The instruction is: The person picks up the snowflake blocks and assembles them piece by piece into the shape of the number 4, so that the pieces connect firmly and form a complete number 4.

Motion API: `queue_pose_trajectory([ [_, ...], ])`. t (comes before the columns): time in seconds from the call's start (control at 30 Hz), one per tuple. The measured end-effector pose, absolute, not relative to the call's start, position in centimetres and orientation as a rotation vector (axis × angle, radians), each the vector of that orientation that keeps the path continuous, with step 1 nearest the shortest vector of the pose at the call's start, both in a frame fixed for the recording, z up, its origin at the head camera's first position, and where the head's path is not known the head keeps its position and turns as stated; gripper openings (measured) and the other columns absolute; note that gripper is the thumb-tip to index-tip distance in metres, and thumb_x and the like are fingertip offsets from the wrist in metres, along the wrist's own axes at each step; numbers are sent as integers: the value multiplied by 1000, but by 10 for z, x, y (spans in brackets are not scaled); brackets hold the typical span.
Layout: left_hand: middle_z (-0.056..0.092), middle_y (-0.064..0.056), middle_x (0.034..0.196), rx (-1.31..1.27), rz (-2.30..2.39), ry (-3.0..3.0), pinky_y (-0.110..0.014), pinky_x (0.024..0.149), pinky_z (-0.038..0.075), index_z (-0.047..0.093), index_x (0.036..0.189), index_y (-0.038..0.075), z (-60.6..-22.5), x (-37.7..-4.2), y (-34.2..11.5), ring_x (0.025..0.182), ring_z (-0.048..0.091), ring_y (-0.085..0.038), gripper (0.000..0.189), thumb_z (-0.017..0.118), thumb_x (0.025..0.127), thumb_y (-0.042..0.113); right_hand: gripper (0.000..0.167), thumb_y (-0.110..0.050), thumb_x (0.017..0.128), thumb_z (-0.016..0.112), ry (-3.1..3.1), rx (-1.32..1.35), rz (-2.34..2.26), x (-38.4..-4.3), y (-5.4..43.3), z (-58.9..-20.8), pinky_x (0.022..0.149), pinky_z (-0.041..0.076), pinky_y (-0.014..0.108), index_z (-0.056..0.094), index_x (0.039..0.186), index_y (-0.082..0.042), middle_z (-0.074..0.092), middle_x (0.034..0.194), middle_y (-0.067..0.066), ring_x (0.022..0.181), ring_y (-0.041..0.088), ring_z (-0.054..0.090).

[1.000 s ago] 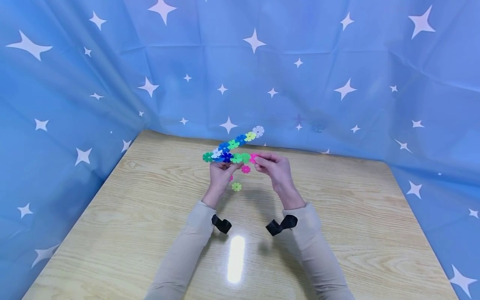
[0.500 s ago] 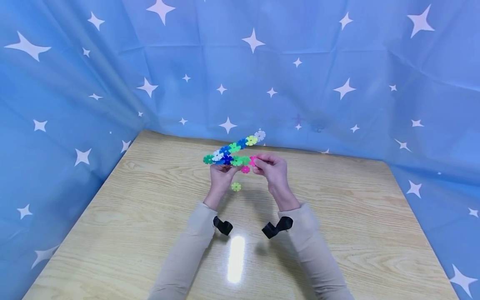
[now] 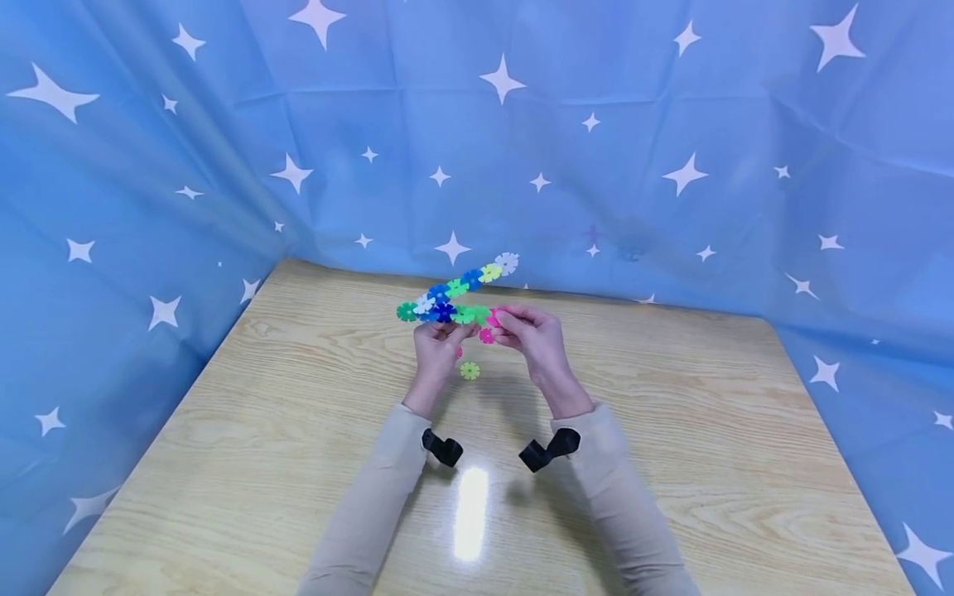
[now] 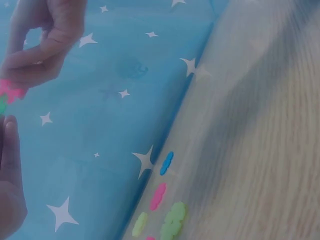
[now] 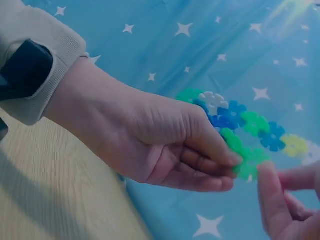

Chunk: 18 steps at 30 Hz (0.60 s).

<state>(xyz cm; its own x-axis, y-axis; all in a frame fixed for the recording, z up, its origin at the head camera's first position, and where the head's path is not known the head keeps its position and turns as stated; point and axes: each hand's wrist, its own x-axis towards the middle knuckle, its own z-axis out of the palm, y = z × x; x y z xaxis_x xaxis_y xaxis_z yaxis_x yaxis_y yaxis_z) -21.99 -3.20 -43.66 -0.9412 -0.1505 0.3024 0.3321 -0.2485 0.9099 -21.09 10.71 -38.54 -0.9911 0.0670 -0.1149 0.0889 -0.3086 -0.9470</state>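
Joined snowflake discs form a chain in two rows that meet at the left, in green, blue, white and yellow. My left hand holds the lower row from below; in the right wrist view its thumb and fingers pinch a green disc. At the row's right end, my right hand pinches a pink snowflake disc between thumb and fingers. In the left wrist view the pink disc touches a green disc; fingers partly hide both, so how deep they fit cannot be seen.
Loose discs lie on the wooden table below the hands: a yellow-green disc, a pink disc and, in the left wrist view, a blue disc among others. A blue star-patterned curtain stands behind the table.
My right hand has moved slightly left, bringing the pink disc against the green end of the chain. The chain has dipped, then shifted a little left and up.
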Motion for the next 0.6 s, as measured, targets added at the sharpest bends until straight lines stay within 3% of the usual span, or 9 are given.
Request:
queue_pose_trajectory([
  [0.03,64,-33,78,-200,-2258,-1718,-14,46,43,63,82,-19,-439,-223,-33,71,70,-28,10,64,83,-9,8,0,91,58,1812,197,-2533,-212,108,-387,59,57,20,64,94,4,67,72,4,58,10,64],
  [0.13,68,-23,75,-170,-2265,-1714,-17,60,53,64,84,-18,-439,-226,-34,74,69,-32,13,65,84,-5,13,-6,95,53,1756,182,-2540,-216,109,-396,59,57,20,63,91,2,66,70,5,60,11,64],
  [0.27,70,-12,72,-142,-2288,-1680,-24,74,57,65,87,-18,-436,-227,-37,69,69,-18,14,66,84,-4,21,-8,95,54,1869,165,-2340,-222,108,-419,65,57,22,61,104,9,66,74,4,65,11,65],
  [0.37,70,-6,70,-137,-2298,-1663,-27,75,57,65,87,-18,-433,-228,-39,66,68,-11,13,66,83,-5,27,-5,92,59,2034,121,-2114,-226,105,-441,73,58,28,60,113,11,67,83,7,71,11,65],
  [0.47,70,-3,68,-154,-2311,-1637,-29,75,57,63,86,-20,-430,-228,-40,65,67,-9,13,65,83,-7,28,-4,88,63,2220,40,-1909,-228,101,-461,74,58,31,62,112,9,68,92,13,73,12,63],
  [0.6,70,-7,70,-163,-2331,-1611,-31,77,57,61,86,-22,-429,-227,-41,65,68,-9,14,64,83,-8,26,-3,84,68,2463,-73,-1666,-231,96,-478,64,55,24,66,108,5,67,98,16,73,14,61],
])
